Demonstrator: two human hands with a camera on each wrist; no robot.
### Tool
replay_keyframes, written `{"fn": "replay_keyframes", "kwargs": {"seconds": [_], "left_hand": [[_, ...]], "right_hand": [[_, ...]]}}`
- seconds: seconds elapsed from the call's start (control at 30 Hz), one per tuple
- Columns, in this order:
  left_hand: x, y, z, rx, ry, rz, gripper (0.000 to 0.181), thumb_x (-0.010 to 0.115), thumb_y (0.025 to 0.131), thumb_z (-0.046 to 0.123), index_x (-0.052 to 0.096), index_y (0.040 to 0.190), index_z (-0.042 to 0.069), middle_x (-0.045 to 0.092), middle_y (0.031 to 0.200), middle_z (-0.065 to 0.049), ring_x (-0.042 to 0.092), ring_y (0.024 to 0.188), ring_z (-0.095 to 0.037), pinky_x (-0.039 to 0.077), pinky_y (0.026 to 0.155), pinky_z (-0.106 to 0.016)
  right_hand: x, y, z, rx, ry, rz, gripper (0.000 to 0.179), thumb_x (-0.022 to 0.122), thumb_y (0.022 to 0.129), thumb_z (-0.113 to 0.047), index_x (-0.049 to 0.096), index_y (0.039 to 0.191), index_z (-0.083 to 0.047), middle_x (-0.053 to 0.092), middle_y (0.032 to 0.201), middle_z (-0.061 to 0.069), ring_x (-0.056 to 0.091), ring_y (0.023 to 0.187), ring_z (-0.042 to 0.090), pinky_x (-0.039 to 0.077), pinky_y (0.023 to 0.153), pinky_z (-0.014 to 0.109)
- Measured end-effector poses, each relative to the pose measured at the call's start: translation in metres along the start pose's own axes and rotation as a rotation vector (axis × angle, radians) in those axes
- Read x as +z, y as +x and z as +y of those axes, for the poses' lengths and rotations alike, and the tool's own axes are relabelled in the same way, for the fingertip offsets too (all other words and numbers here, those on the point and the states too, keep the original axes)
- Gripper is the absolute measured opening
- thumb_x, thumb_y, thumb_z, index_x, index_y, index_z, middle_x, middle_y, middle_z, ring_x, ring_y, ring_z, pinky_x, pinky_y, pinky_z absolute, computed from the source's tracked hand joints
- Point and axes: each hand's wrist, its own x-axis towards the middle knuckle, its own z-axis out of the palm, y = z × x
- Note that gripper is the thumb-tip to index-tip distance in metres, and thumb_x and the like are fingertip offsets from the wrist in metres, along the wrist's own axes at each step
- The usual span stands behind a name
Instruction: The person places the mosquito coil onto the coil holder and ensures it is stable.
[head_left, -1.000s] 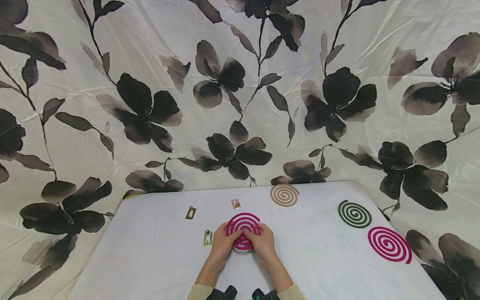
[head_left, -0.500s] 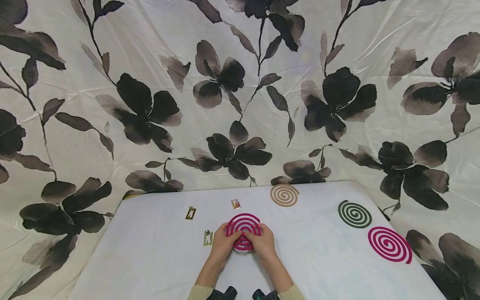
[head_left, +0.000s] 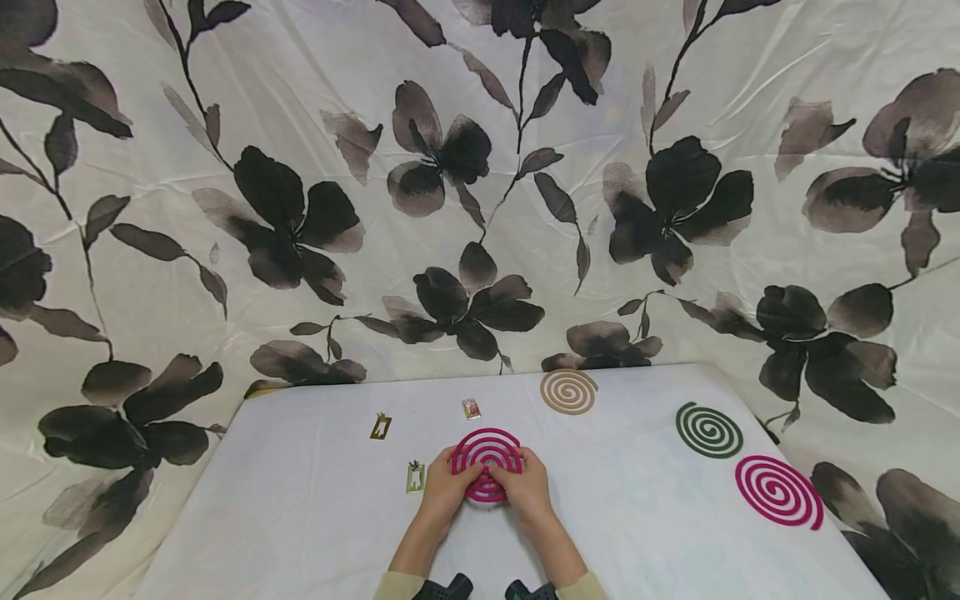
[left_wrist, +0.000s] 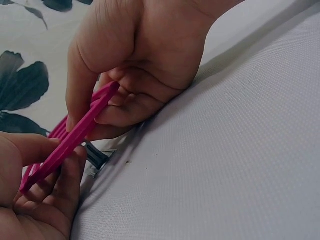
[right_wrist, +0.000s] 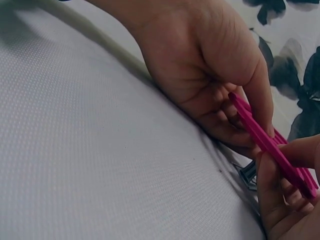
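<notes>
Both hands hold a pink mosquito coil (head_left: 487, 437) over the near middle of the table. My left hand (head_left: 447, 483) grips its left side, and my right hand (head_left: 528, 485) grips its right side. The thumbs press on the coil's upper face close to its middle, while the other fingers curl beneath. In the left wrist view the coil (left_wrist: 75, 132) appears edge-on and tilted, raised off the cloth. The right wrist view likewise shows the coil (right_wrist: 267, 142) pinched between thumbs and fingers. Left of the left hand lies a small gold metal plate (head_left: 408, 478) with a cut-out.
Another cut-out metal plate (head_left: 387, 427) and a small printed packet (head_left: 471, 408) lie farther back. Single coils rest on the white table (head_left: 300, 500): a tan coil (head_left: 551, 385) at the back edge, a green coil (head_left: 687, 437) and a pink coil (head_left: 759, 490) at the right.
Almost nothing differs. The hands keep the same hold on the pink coil, and the whole head view has shifted very slightly.
</notes>
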Motion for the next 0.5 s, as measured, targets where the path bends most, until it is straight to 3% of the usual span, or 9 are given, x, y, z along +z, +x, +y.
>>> {"fn": "replay_keyframes", "kwargs": {"seconds": [0.5], "left_hand": [[0.0001, -0.0018, 0.0001, 0.007, 0.018, 0.01, 0.051, 0.076, 0.084, 0.017, 0.055, 0.125, -0.005, 0.063, 0.118, -0.018, 0.06, 0.111, -0.031, 0.051, 0.092, -0.041]], "right_hand": [[0.0012, 0.0006, 0.0035, 0.006, -0.007, 0.003, 0.032, 0.074, 0.083, -0.008, 0.059, 0.109, 0.003, 0.065, 0.108, 0.016, 0.061, 0.1, 0.027, 0.054, 0.084, 0.039]]}}
